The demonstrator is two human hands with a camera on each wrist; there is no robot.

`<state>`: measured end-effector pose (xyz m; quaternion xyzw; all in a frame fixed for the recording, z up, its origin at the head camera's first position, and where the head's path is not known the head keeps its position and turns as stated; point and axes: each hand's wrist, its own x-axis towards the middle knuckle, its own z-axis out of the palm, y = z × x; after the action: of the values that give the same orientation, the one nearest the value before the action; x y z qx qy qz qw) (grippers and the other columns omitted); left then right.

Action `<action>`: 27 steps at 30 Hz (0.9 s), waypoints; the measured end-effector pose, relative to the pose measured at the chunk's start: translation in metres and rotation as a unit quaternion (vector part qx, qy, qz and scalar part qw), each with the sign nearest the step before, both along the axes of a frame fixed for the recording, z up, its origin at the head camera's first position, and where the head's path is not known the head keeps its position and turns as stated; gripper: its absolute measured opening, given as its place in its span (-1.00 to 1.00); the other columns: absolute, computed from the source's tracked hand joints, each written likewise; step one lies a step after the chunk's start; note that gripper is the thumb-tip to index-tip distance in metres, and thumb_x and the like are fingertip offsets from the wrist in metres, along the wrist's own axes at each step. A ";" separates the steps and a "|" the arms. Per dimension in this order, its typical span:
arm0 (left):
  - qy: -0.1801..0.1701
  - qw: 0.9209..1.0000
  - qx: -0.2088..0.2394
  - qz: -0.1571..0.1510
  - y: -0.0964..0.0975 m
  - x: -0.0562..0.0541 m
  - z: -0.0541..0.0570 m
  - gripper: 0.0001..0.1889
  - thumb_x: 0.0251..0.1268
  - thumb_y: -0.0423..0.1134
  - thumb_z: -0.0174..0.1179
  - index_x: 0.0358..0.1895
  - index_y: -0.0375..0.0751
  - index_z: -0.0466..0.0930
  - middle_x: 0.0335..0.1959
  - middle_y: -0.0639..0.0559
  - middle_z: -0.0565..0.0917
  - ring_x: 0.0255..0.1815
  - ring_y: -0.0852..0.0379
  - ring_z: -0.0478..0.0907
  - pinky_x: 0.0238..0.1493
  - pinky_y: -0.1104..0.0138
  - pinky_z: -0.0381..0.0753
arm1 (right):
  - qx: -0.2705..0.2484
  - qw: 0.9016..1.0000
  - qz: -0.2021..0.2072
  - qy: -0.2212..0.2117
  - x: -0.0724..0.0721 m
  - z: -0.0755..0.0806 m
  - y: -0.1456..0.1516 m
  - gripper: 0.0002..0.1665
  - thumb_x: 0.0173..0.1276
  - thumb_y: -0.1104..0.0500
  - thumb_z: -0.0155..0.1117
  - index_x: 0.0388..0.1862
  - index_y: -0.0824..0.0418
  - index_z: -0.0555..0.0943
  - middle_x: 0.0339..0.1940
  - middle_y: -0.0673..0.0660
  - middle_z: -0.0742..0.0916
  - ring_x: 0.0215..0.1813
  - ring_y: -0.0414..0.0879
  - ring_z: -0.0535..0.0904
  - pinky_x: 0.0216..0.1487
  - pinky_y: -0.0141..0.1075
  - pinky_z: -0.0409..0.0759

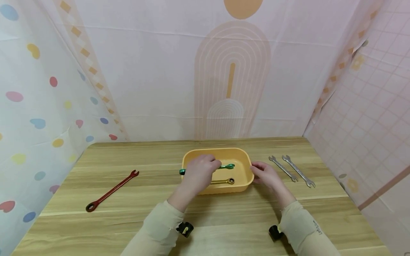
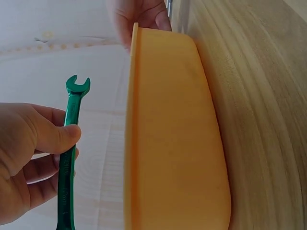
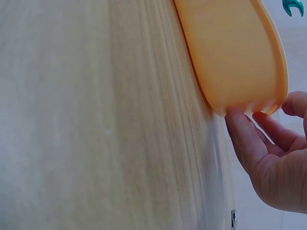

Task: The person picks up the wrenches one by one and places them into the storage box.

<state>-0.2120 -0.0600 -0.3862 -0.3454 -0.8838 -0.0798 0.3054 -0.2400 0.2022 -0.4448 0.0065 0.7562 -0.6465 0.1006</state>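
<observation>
"Start at the left."

"A red combination wrench [image 1: 112, 191] lies near nine o'clock from the yellow-orange plastic bin [image 2: 177, 129], fork pointing toward two."

"And the left hand [image 1: 200, 172]?"

"Over the bin. Thumb and fingers are bent closed round the shank of a green wrench [image 2: 67, 187], its fork toward three and its other end at the nine-o'clock rim. A gold wrench [image 1: 223, 181] lies inside, toward five-thirty, ring facing three."

"The right hand [image 1: 267, 175]?"

"At the bin's three-o'clock end, fingers partly bent, holding the wall. Beyond, also around three, two silver open-end wrenches [image 1: 298, 171] lie side by side, slanting toward between four and five."

"What could go wrong?"

"If the left pinch slackened, I'd expect the green wrench to clip the rim or knock the gold one. Its overhanging end could catch that nine-o'clock wall if lowered unshifted. A loose right hold might let the bin skid."

"Surface and room?"

"A wood-grain table [image 1: 224, 220]; a spotted curtain [image 1: 38, 106] toward ten, an arch-patterned curtain [image 1: 153, 78] at twelve, and a pink-grid curtain [image 1: 374, 106] toward two."
</observation>
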 end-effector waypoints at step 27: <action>-0.160 0.984 -0.053 0.052 0.021 -0.023 -0.015 -0.80 0.20 -0.43 0.35 -0.27 0.03 0.75 -0.40 0.11 0.61 -0.36 0.14 0.55 -0.50 0.30 0.54 | 0.013 1.000 -0.004 -0.002 -0.002 -0.002 0.001 -0.51 0.55 0.26 0.04 0.33 0.54 0.36 0.19 0.46 0.53 -0.14 -0.09 0.61 -0.15 -0.29 0.68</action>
<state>-0.2346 -0.0385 -0.4013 -0.2974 -0.9411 -0.0709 0.1446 -0.2425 0.2031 -0.4467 0.0118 0.7644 -0.6369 0.0994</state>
